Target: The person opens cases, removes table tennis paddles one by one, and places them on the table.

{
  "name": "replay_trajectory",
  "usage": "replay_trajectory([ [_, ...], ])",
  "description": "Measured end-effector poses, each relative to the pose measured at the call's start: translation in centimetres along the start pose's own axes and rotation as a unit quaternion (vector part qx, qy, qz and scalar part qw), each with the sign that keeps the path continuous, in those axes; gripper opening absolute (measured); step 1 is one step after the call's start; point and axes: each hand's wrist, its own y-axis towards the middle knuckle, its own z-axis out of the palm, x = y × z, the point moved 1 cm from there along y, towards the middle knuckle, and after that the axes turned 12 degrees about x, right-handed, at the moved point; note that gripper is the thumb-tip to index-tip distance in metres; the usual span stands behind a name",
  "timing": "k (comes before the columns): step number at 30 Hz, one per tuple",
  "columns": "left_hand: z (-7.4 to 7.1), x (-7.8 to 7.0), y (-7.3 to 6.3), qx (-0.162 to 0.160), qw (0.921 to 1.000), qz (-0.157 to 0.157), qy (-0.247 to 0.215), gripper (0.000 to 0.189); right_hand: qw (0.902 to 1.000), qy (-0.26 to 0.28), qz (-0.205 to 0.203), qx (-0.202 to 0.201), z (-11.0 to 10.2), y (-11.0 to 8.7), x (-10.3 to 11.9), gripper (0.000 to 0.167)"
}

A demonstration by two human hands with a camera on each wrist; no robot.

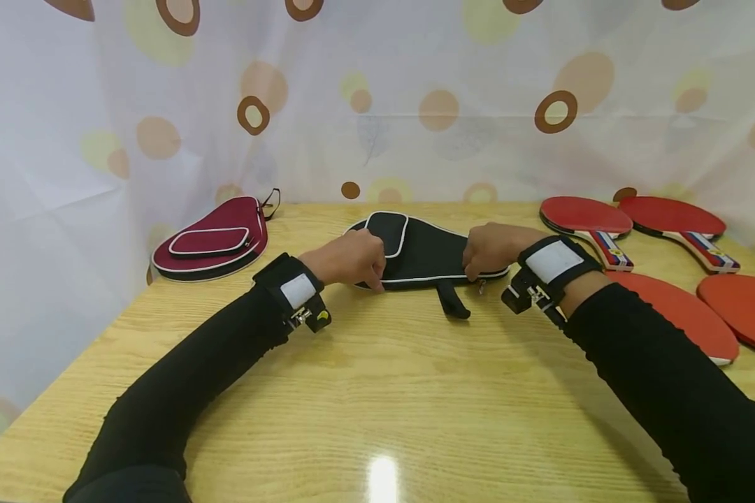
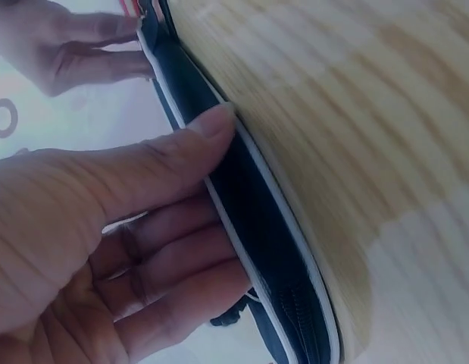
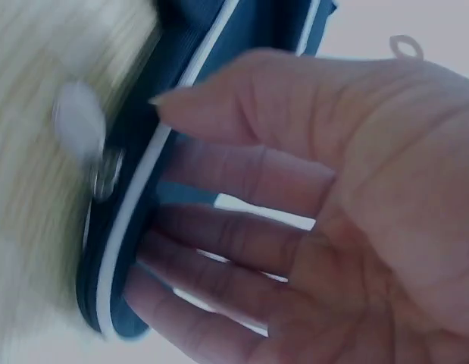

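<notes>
A black table tennis paddle case (image 1: 430, 244) with white piping lies flat on the table, its pocket (image 1: 386, 230) facing up at the left. My left hand (image 1: 352, 257) grips its near edge by the wide end; in the left wrist view the thumb (image 2: 211, 125) presses the side band and the fingers bend onto the top. At the narrow end my right hand (image 1: 495, 244) holds the same edge, thumb on the piping and fingers over the top. Close to that thumb hangs a metal zipper pull (image 3: 107, 174). A black strap (image 1: 453, 300) sticks out from the near side.
A maroon paddle case (image 1: 210, 241) with a wrist loop lies at the back left. On the right are several red paddles (image 1: 585, 213), two at the back with striped handles, others nearer beside my right forearm. A patterned curtain (image 1: 377, 105) hangs behind the wooden table (image 1: 327, 405).
</notes>
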Motion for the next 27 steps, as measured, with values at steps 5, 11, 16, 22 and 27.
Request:
replay_trajectory([
  [5, 0.3, -0.8, 0.6, -0.004, 0.9999, -0.004, 0.014, 0.026, 0.9994, 0.012, -0.029, -0.018, 0.3, 0.4, 1.8, 0.021],
  [11, 0.6, -2.4, 1.5, -0.016, 0.9992, -0.003, 0.036, 0.026, 0.997, 0.029, -0.057, -0.045, 1.1, 1.5, 4.6, 0.025],
  [16, 0.9, -3.5, 2.0, -0.037, 0.9988, -0.003, 0.034, 0.022, 0.9926, -0.008, -0.068, -0.101, 1.7, 2.1, 5.9, 0.007],
  [22, 1.2, -3.6, 1.8, -0.045, 0.9987, 0.016, 0.017, 0.032, 0.9894, -0.018, -0.034, -0.14, 1.9, 2.6, 6.2, 0.026],
  [27, 1.3, -2.3, 0.5, -0.023, 0.9977, 0.057, 0.029, 0.021, 0.9914, -0.014, -0.019, -0.128, 1.7, 3.0, 6.2, 0.043],
])
